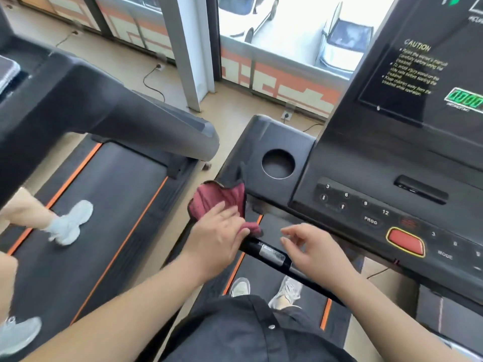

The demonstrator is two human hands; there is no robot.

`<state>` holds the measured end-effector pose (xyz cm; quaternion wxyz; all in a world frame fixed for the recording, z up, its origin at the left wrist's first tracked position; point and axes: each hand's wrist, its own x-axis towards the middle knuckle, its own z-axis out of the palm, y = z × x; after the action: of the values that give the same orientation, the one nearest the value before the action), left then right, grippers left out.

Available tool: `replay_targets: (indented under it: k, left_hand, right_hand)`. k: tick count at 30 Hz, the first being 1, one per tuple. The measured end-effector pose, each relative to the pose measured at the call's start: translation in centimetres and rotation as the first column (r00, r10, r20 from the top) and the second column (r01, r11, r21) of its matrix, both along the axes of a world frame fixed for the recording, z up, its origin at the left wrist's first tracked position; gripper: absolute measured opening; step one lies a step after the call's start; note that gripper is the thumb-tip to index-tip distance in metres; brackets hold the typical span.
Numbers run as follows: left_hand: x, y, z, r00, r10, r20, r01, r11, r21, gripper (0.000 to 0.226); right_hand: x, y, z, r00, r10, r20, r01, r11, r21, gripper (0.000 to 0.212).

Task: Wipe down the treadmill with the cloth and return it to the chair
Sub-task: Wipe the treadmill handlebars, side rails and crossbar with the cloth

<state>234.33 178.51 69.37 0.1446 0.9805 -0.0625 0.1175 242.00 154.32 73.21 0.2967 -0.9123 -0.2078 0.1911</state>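
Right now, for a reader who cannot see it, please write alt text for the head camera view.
A person's left hand presses a dark red cloth where the handrail meets the treadmill console; the right hand hovers empty above the handrail. Another person's legs show on the neighbouring treadmill, left.

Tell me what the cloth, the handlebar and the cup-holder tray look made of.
Cloth: soft woven or terry fabric, dark red, matte; it folds and ripples. Handlebar: glossy black, probably coated metal or plastic, with a shiny silver, metal-looking patch. Tray: moulded black plastic by its look, matte with a soft sheen and rounded edges.
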Motion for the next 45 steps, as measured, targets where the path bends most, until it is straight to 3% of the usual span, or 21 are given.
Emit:
replay_targets:
  k: [6,8,10,12,16,20,22,24,26,29,33,35,37,40,45]
  left_hand:
    - [-0.6,-7.2,-1.4,0.949,0.245,-0.198,-0.223,0.966,0.129,0.037]
    - [-0.8,-9.3,-1.9,0.98,0.084,-0.179,-0.069,0.994,0.085,0.034]
    - [-1.6,-10.2,-2.4,0.973,-0.191,-0.126,0.194,0.981,0.012,0.038]
    - [-1.4,-8.5,-2.5,0.95,-0.287,-0.124,0.289,0.957,0.004,0.044]
    - [-1.0,-4.4,-2.2,0.977,-0.061,-0.204,0.073,0.996,0.054,0.049]
    - [-1.3,-10.3,-1.4,0.96,0.203,-0.192,-0.191,0.979,0.078,0.044]
    - [-2.2,-14.0,-1.5,0.977,0.074,-0.202,-0.065,0.997,0.05,0.044]
    - [-3.1,-14.6,-1.6,0.964,-0.184,-0.191,0.201,0.977,0.072,0.049]
    - [-2.8,-11.9,-1.3,0.936,-0.264,-0.235,0.295,0.949,0.107,0.052]
    - [-1.4,-6.9,-0.7,0.946,-0.007,-0.325,0.074,0.978,0.194,0.055]
    - [-0.9,-9.2,-0.7,0.926,0.315,-0.207,-0.254,0.927,0.275,0.046]
    - [-1.4,-13.1,-1.5,0.933,0.27,-0.238,-0.215,0.948,0.233,0.047]
    - [-2.5,-15.1,-2.4,0.966,0.038,-0.255,-0.008,0.993,0.119,0.049]
    - [-3.3,-11.6,-2.1,0.966,-0.148,-0.214,0.17,0.982,0.085,0.053]
    - [-1.5,-6.4,-0.7,0.947,0.197,-0.255,-0.117,0.948,0.296,0.05]
  right_hand:
    - [-2.4,-4.9,0.9,0.987,-0.09,-0.137,0.039,0.942,-0.333,0.083]
    - [-3.2,-6.0,1.0,0.992,-0.078,-0.103,0.028,0.91,-0.414,0.087]
    - [-3.7,-6.9,0.8,0.996,-0.052,-0.067,0.016,0.887,-0.461,0.082]
    - [-4.0,-7.6,0.7,0.998,-0.031,-0.058,-0.001,0.878,-0.479,0.069]
    - [-4.1,-8.7,0.3,0.999,0.008,-0.044,-0.028,0.882,-0.471,0.052]
    - [-4.3,-8.7,0.0,1.0,-0.008,-0.007,0.004,0.889,-0.458,0.043]
    - [-4.5,-8.6,-0.1,1.0,-0.004,0.007,0.007,0.889,-0.458,0.041]
    - [-4.6,-8.7,-0.1,1.0,0.011,0.023,0.001,0.884,-0.468,0.039]
    - [-4.6,-8.7,-0.1,0.999,0.031,0.042,-0.007,0.877,-0.48,0.038]
    - [-4.3,-8.4,-0.1,0.998,0.053,0.037,-0.028,0.869,-0.494,0.038]
    - [-3.7,-8.1,-0.1,0.999,0.034,0.026,-0.017,0.877,-0.48,0.036]
    - [-3.9,-8.2,-0.3,0.999,0.019,0.032,-0.001,0.884,-0.468,0.034]
    - [-4.2,-8.4,-0.3,0.998,0.019,0.054,0.008,0.886,-0.464,0.032]
    - [-4.4,-8.3,-0.2,0.996,0.046,0.074,-0.007,0.884,-0.467,0.031]
    - [-4.6,-8.3,-0.7,0.993,0.059,0.101,-0.003,0.874,-0.486,0.034]
